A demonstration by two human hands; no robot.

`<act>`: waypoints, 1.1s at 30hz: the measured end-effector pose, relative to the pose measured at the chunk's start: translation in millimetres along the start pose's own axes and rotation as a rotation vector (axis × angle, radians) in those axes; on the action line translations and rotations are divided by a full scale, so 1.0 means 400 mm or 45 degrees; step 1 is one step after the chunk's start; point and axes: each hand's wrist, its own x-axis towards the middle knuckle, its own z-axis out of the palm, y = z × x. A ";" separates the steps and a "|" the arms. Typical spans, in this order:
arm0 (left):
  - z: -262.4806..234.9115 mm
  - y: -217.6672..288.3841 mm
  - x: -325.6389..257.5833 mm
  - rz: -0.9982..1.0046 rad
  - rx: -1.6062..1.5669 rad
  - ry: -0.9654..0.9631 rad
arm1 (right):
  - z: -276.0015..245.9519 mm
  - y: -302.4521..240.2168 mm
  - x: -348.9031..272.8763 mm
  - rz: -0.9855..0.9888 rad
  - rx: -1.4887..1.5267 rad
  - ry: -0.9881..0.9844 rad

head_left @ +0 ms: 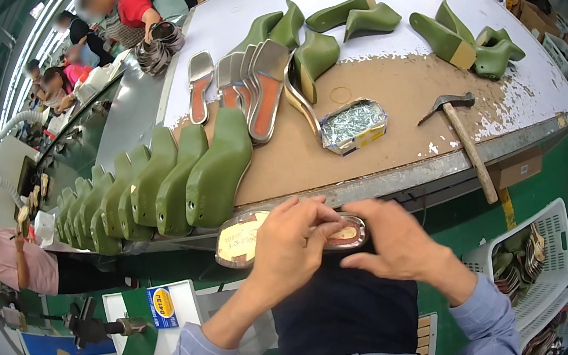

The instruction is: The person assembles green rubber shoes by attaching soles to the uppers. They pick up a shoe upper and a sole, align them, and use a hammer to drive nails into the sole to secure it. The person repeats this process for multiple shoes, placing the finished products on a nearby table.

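Observation:
A lasted shoe (240,242) lies sole side up across my lap, its pale insole bottom showing at the front and a tan heel area at the other end. My left hand (291,242) is over the middle of the shoe, thumb and fingertips pinched together near the heel; whatever they may hold is too small to make out. Beside the heel end, my right hand (399,239) has its thumb apart from its fingers, and nothing shows in it. A hammer (465,141) with a wooden handle rests on the table edge, its handle sticking out toward me.
Green shoe lasts (219,169) stand in a row on the table's left side; more lasts (374,20) lie farther back. Near the middle are stacked insoles (263,95) and a foil-lined box (354,126). White crates (550,239) stand at right, a machine (129,328) at left. People work beyond.

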 end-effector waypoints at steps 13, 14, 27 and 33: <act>0.023 -0.016 0.004 0.053 0.146 -0.055 | -0.235 0.320 -0.216 0.590 -0.689 0.456; 0.025 -0.012 0.010 0.096 0.171 -0.052 | -0.227 0.316 -0.230 0.495 -0.620 0.576; 0.024 -0.015 0.005 0.219 0.214 -0.050 | -0.217 -0.088 -0.246 -0.003 -0.202 0.411; 0.005 0.021 0.007 0.053 0.287 -0.179 | -0.207 -0.129 -0.283 -0.024 -0.040 0.345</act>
